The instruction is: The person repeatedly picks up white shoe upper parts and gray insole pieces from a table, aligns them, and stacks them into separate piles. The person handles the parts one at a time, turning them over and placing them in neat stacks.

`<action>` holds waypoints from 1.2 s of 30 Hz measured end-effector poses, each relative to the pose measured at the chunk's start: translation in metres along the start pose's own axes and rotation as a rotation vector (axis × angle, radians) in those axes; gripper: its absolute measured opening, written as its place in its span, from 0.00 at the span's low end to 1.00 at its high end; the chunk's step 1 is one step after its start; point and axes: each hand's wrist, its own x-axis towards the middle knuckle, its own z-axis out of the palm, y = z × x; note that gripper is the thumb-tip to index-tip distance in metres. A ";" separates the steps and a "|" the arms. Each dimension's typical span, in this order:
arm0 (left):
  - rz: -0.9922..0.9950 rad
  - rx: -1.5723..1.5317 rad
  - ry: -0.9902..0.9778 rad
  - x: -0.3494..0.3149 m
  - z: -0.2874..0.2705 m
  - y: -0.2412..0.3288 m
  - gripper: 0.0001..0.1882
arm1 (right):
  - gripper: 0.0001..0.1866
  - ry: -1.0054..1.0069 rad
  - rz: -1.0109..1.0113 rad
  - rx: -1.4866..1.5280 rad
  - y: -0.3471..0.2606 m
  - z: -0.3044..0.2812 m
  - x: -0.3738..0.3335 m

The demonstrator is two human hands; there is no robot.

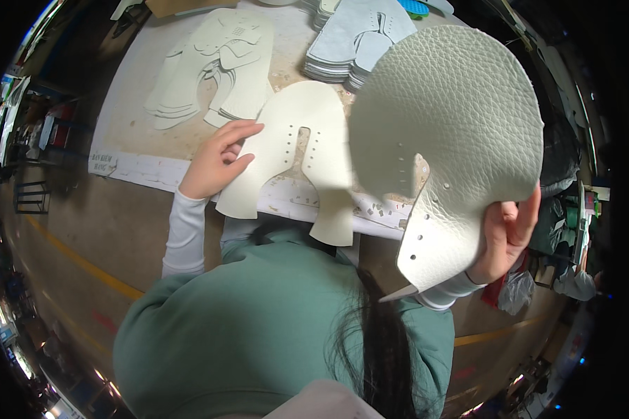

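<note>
My right hand [504,241] grips a cream leather shoe upper [461,119], lifted up near the camera. Its pebbled grain faces me, and a row of punched holes runs along its slot edge; it hides part of the table behind it. On the table lies another cream shoe upper [307,101], U-shaped with two rows of small holes beside a central slot, its lower ends overhanging the table's front edge. At that piece's left edge is my left hand [220,159], thumb and fingers apart, its fingertips at or just over the leather.
Several cream leather cut pieces [241,77] lie overlapped at the left of the worktable [129,126]. A stack of pale grey pieces [335,52] stands at the back. Plastic bags [517,292] hang at the right. Yellow floor lines [84,258] run past the table.
</note>
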 end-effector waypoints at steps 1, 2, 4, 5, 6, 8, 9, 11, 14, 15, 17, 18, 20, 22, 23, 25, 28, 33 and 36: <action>-0.020 -0.019 0.019 -0.003 -0.002 0.000 0.22 | 0.27 -0.030 0.051 0.087 0.006 0.000 -0.003; -0.025 -0.015 0.021 -0.005 -0.003 0.000 0.21 | 0.27 -0.014 0.166 0.031 0.012 0.000 -0.006; -0.038 -0.006 0.028 -0.006 -0.004 -0.001 0.20 | 0.27 0.053 0.413 -0.111 0.047 0.004 -0.017; -0.002 0.029 0.053 -0.005 -0.004 -0.002 0.19 | 0.27 0.005 0.532 -0.173 0.070 0.005 -0.021; 0.032 0.065 0.076 -0.003 -0.005 -0.002 0.18 | 0.26 -0.076 0.658 -0.256 0.090 0.003 -0.023; 0.079 0.124 0.125 0.002 -0.007 0.000 0.16 | 0.24 -0.193 0.775 -0.362 0.118 -0.006 -0.032; 0.090 0.147 0.152 0.005 -0.009 0.002 0.14 | 0.23 -0.206 0.776 -0.389 0.128 -0.010 -0.037; 0.089 0.193 0.153 0.014 -0.014 0.011 0.13 | 0.21 -0.244 0.772 -0.466 0.141 -0.019 -0.035; 0.094 0.238 0.066 0.038 -0.014 0.028 0.11 | 0.19 -0.310 0.742 -0.588 0.154 -0.023 -0.016; 0.129 0.240 0.041 0.051 -0.010 0.033 0.11 | 0.19 -0.334 0.667 -0.652 0.164 -0.018 -0.006; 0.182 0.260 -0.003 0.081 0.001 0.040 0.11 | 0.20 -0.384 0.520 -0.774 0.181 -0.004 0.009; 0.196 0.277 -0.019 0.098 0.007 0.042 0.12 | 0.21 -0.425 0.504 -0.772 0.187 0.001 0.014; 0.255 0.212 0.009 0.123 0.018 0.041 0.12 | 0.18 -0.496 0.528 -0.816 0.195 0.010 0.022; 0.320 0.057 0.099 0.137 0.031 0.033 0.14 | 0.15 -0.464 0.649 -0.511 0.194 0.015 0.024; 0.319 -0.063 0.074 0.139 0.036 0.028 0.15 | 0.13 -0.442 0.696 -0.355 0.193 0.016 0.024; 0.200 -0.275 0.016 0.138 0.045 0.018 0.17 | 0.12 -0.400 0.715 -0.201 0.186 0.013 0.027; -0.157 -0.458 -0.212 0.130 0.050 0.012 0.19 | 0.12 -0.337 0.752 -0.051 0.177 0.012 0.031; -0.075 -0.557 -0.104 0.116 0.070 0.023 0.18 | 0.16 -0.297 0.568 -0.106 0.172 0.031 0.022; -0.198 -0.728 -0.155 0.109 0.069 0.031 0.21 | 0.19 -0.209 0.636 0.001 0.163 0.040 0.013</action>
